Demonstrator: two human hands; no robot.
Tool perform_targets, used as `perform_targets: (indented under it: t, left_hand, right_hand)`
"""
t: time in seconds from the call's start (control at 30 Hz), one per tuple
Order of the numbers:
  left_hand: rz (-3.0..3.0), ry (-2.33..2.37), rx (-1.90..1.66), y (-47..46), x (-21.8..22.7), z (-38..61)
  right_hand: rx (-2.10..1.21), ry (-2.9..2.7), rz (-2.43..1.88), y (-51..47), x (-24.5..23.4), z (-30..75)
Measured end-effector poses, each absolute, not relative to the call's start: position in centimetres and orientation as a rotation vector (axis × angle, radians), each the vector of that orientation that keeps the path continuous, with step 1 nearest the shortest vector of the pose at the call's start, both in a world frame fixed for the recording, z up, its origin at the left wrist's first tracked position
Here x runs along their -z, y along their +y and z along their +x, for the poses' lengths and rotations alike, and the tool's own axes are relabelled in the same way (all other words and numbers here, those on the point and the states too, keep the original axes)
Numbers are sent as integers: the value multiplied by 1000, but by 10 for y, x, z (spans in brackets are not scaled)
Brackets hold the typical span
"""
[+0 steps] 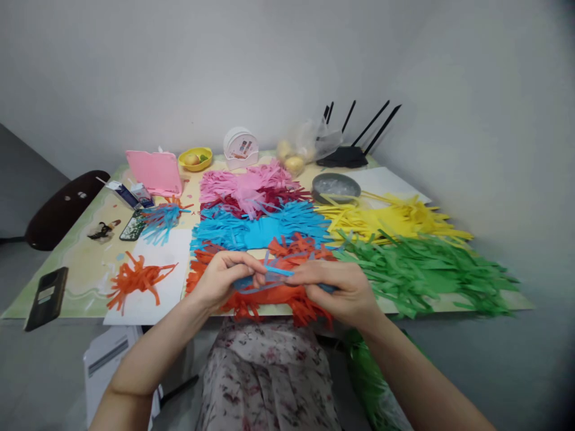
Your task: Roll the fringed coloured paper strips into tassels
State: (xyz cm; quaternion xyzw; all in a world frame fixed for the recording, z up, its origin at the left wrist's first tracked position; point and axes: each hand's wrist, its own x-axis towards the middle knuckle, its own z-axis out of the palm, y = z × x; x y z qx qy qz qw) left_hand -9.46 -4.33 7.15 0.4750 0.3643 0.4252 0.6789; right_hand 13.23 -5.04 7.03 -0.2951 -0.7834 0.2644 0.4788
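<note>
My left hand [223, 276] and my right hand [338, 290] meet over the near edge of the table, both pinched on a thin blue paper strip [275, 272] stretched between them. Under the hands lies a heap of red-orange fringed paper [296, 248]. Behind it lies a blue heap [260, 230], then a pink and dark red heap [251, 187]. Green strips [426, 272] and yellow strips [390, 218] spread to the right.
A small orange bundle [135, 278] and a blue bundle [162, 218] lie on white sheets at the left. A pink case [155, 172], yellow bowl [194, 158], grey dish [336, 187], black router [345, 157], phones [45, 297] and a dark chair [58, 209] stand around.
</note>
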Motion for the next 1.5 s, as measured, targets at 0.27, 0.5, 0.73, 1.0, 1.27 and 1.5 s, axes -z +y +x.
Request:
perform_targets:
  t: [0.27,0.5,0.73,1.0,1.27,1.5]
  left_hand:
    - [2191,1037,-878,-50,-103,-101]
    - [2471,1014,-608,-42,-88,-96]
    - [2849,868,-904,-42,-62,-101]
    - [2698,989,-1043,-45,-44,-100]
    - [1823,1129,-1412,-55,-42,-47]
    - [1442,1063,-1331,-36,-34,-36]
  right_hand:
    - [-207,-2244,-553,-56,-78,141]
    - [-226,-2393,-561,-61,-71,142]
    - [-1145,-2073,-952,-43,-71,139]
    - [-1727,-1563,-842,-48,-52,115]
    - [-1303,-1564,-763,-44,-56,114]
    - [-1043,-1562,-855,-28,-47,108]
